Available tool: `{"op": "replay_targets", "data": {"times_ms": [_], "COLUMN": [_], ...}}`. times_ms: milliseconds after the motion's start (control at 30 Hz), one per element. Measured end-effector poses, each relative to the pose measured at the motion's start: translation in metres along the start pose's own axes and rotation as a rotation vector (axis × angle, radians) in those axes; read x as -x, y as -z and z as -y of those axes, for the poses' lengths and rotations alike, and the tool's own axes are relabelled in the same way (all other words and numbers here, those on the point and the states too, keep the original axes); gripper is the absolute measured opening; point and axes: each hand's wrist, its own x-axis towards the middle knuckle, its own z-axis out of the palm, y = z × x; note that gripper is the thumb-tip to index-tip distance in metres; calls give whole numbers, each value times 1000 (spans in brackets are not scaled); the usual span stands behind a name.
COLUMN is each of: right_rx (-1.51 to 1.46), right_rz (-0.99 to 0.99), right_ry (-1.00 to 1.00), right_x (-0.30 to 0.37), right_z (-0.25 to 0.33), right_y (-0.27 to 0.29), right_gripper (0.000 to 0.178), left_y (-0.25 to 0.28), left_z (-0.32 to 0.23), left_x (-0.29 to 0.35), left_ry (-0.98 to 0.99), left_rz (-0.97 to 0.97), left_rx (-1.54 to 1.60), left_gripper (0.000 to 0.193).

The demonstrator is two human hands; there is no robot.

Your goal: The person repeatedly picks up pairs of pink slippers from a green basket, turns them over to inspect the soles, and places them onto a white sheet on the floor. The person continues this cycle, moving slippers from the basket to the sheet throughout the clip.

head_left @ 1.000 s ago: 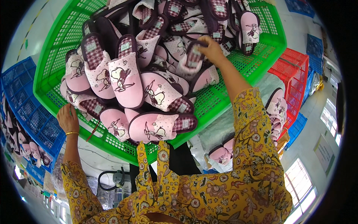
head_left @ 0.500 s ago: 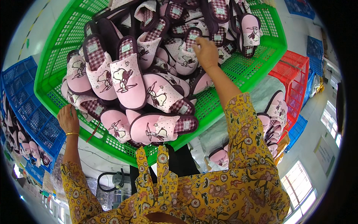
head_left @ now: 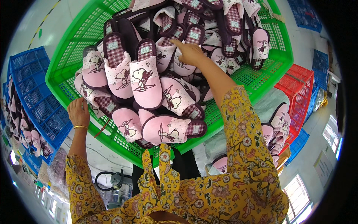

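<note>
A pale floor (head_left: 33, 18) is seen beyond the work, marked by a striped line (head_left: 46, 15); daylight is admitted through windows (head_left: 298, 194) at lower right.

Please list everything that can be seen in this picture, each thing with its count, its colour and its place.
green crate: one, green, centre, holds the slippers.
slippers: many, pink with dark checked lining and a cartoon dog, heaped in the green crate.
blue crate: one, blue, left of the green crate, with more pink slippers at its far left.
red crate: one, red, right of the green crate.
pink slippers: several, lying beside the red crate at right.
hose: one, black, looped below the green crate.
bracelet: one, gold, on the left wrist.
sleeves: two, yellow floral, lower middle.
left hand: on the near left rim of the green crate.
right hand: on the slippers in the heap.
</note>
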Motion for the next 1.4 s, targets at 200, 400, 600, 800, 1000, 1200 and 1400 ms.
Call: {"op": "replay_targets", "data": {"times_ms": [200,400,600,800,1000,1200,1400], "right_rx": [136,-15,-162,-479,-990,-908,-1197], "right_rz": [227,90,-231,-727,-1104,-1285,-1603], "right_ry": [-55,-101,-275,-551,-595,-772,-918], "right_x": [-45,0,93,199,291,375,506], "right_z": [5,-14,-27,23,75,81,39], "right_y": [-8,11,63,85,84,75,51], "right_gripper": [42,35,39,32,30,32,28], "left_y": [5,7,6,1,-5,34,64], "left_z": [0,3,7,10,25,27,12], "left_x": [0,3,7,9,15,66,139], "left_ry": [-11,-17,-13,-38,-137,8,37], "left_rz": [-11,-9,-25,-62,17,114,183], "left_rx": [31,39,61,110,343,604,390], "left_gripper": [10,10,11,14,16,27,30]}}
